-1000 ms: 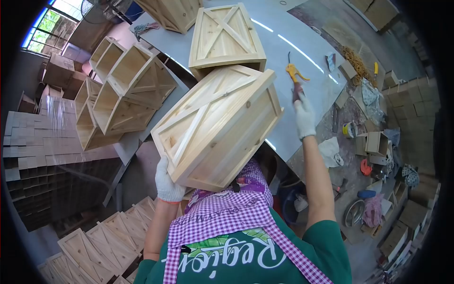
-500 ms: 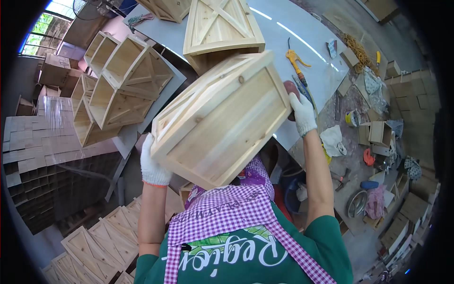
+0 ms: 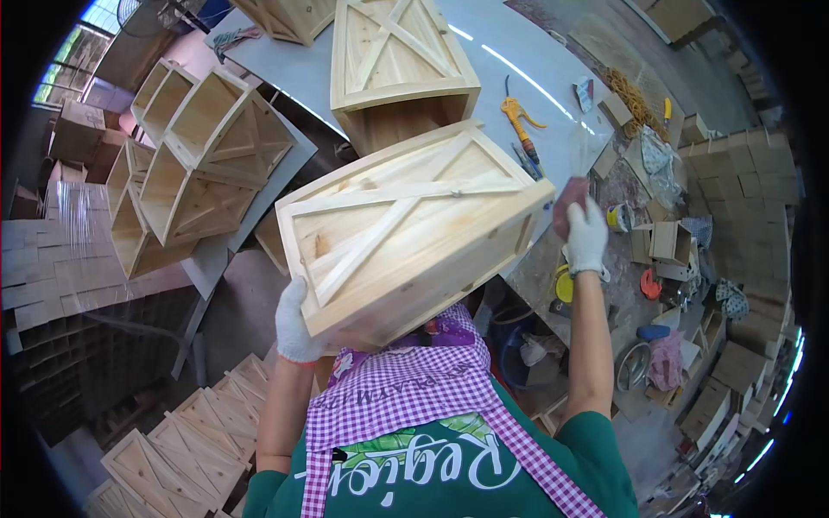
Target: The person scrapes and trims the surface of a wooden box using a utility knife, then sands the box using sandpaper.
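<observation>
A pale wooden box (image 3: 414, 220) with X-shaped slats on its upturned side is held tilted in front of my apron. My left hand (image 3: 296, 324), in a white knit glove, grips its lower left corner; the fingertips are partly hidden. Off the box's right end, my gloved right hand (image 3: 587, 237) is closed around a reddish-brown sanding pad (image 3: 570, 207), apart from the wood. Just beyond the held box, a second X-slatted box (image 3: 401, 56) lies on the table with its open end toward me.
A yellow air blow gun (image 3: 518, 121) with its hose lies on the grey table (image 3: 553, 86). Stacked wooden boxes (image 3: 203, 164) stand at the left, and more X-slatted boxes (image 3: 186, 440) at lower left. Tools, bags and wood offcuts clutter the right side.
The box has rolled over, so an X-slatted side now faces up instead of the plain panel. My right hand has moved off its right end with the sanding pad.
</observation>
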